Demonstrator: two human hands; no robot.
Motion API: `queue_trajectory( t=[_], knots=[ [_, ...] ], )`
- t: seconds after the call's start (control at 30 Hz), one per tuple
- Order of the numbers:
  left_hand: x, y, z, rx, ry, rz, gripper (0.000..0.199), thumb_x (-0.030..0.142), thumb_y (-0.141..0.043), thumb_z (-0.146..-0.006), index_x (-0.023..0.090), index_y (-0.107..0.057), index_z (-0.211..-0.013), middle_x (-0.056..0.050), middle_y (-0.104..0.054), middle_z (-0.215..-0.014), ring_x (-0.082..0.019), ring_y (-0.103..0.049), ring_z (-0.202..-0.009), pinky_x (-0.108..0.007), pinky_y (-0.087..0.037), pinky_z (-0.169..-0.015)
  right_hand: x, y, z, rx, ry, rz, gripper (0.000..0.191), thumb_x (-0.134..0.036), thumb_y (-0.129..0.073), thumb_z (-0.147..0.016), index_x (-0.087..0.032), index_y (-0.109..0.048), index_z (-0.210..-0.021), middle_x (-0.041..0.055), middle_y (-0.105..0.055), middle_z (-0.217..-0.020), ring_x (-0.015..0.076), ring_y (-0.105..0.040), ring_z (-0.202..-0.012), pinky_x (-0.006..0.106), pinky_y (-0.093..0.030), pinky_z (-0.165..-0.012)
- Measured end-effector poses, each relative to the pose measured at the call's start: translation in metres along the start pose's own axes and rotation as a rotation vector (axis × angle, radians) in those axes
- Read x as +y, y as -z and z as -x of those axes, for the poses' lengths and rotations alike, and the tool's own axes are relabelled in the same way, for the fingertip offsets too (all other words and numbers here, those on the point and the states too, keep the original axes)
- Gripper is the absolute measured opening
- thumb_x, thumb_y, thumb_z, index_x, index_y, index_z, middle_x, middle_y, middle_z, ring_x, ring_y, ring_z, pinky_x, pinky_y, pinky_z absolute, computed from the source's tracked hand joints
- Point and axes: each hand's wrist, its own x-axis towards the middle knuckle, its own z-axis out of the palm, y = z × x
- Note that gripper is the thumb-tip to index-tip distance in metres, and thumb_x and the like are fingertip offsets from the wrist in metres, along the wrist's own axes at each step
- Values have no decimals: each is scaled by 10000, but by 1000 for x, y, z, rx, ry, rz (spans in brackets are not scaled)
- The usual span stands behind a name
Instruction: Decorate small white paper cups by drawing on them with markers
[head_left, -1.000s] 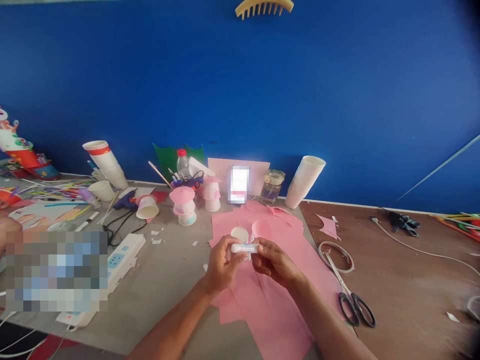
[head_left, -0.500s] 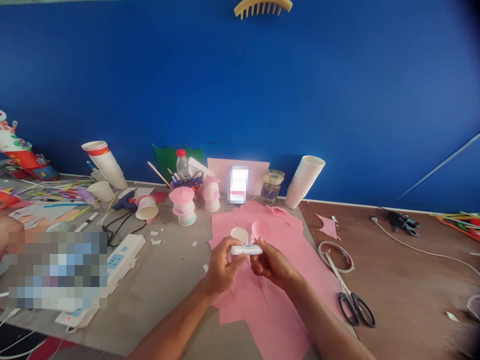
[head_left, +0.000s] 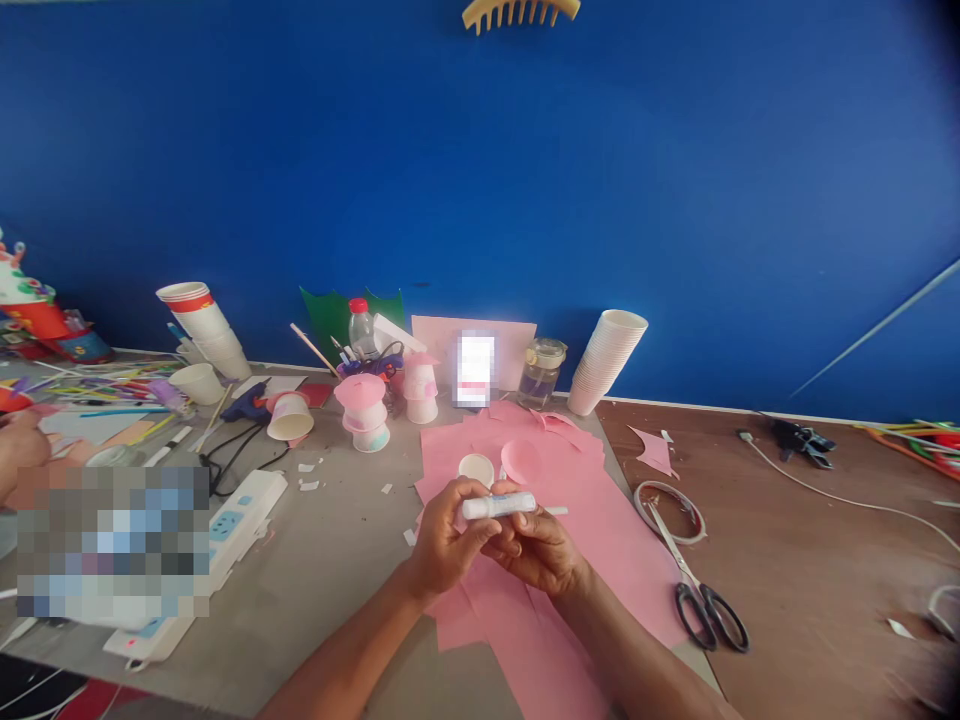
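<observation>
My left hand (head_left: pixel 442 540) is closed on the left end of a white capped tube (head_left: pixel 499 505), which looks like a thick marker or glue pen with faint blue print. My right hand (head_left: pixel 544 548) is closed round its other end, fingers curled beneath. A thin white stick (head_left: pixel 556 510) pokes out to the right past my right fingers; its other end is hidden. Just beyond the hands are a small white paper cup (head_left: pixel 477 468) and a round pink paper piece (head_left: pixel 523 461). Sheets of pink paper (head_left: pixel 555 620) lie under my hands.
Pink-topped cups (head_left: pixel 365 410), a phone (head_left: pixel 474 368), a glass jar (head_left: pixel 541 375) and a leaning cup stack (head_left: pixel 607 362) line the back. Scissors (head_left: pixel 709 610) and a tape roll (head_left: pixel 670 510) lie right. A power strip (head_left: pixel 240 515) and another person's hand (head_left: pixel 21 450) are left.
My right hand has shifted right and turned, its fingers now lower round the tube. The tube's right end has tilted up slightly. The thin white stick now points right instead of upward.
</observation>
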Motion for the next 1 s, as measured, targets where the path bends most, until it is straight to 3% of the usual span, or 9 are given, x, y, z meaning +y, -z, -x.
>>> queue_trajectory(
  t=[0.1, 0.23, 0.43, 0.57, 0.73, 0.87, 1.0],
  knots=[
    [-1, 5, -6, 33, -27, -6, 545, 587, -630, -753, 192, -515, -1111, -21, -539, -832, -165, -516, -743, -299, -444, -721, -8, 3, 0, 76, 97, -56, 351, -475, -778, -665, -289, -637, -928, -91, -274, -540, 73, -228, -486, 250, -281, -552],
    [-7, 14, -16, 92, -16, -105, 771, 667, -690, -630, 201, -466, -1202, -58, -491, -972, -219, -492, -904, -364, -421, -848, -23, 12, -2, 222, 229, -124, 269, -492, -744, -701, -293, -653, -857, -68, -332, -582, 92, -248, -506, 275, -313, -561],
    [-30, 14, -19, 11, 179, -221, 1010, 615, -780, -536, 222, -322, -1346, -133, -375, -1215, -312, -426, -1136, -492, -366, -977, -29, 13, -7, 334, 364, 73, 273, -254, -771, -678, -260, -640, -917, -44, -456, -644, 123, -427, -629, 300, -398, -672],
    [-42, 10, -20, -19, 288, -227, 964, 558, -809, -530, 231, -356, -1316, -139, -347, -1256, -346, -368, -1215, -512, -355, -997, -30, 4, -9, 437, 433, 396, 178, -245, -727, -718, -233, -617, -858, -19, -529, -748, 133, -472, -678, 304, -408, -698],
    [-46, 5, -26, -53, 309, -296, 767, 444, -828, -545, 237, -490, -1201, -85, -394, -1129, -312, -400, -1161, -469, -399, -975, -28, -5, -22, 542, 444, 810, 194, -333, -668, -761, -212, -615, -903, 24, -607, -839, 173, -538, -749, 310, -443, -706],
    [-45, 1, -28, -95, 350, -359, 496, 307, -766, -618, 209, -546, -1051, -64, -417, -1072, -254, -441, -1077, -416, -443, -930, -26, -8, -38, 556, 461, 1003, 249, -426, -590, -796, -184, -602, -854, 34, -627, -790, 174, -558, -712, 287, -450, -653],
    [-41, -2, -29, -94, 344, -384, 417, 246, -728, -632, 191, -547, -1004, -77, -454, -1050, -255, -456, -1044, -411, -459, -890, -21, -9, -51, 639, 492, 1107, 305, -466, -523, -819, -184, -546, -706, 6, -563, -654, 146, -508, -611, 259, -414, -574]
  ],
)
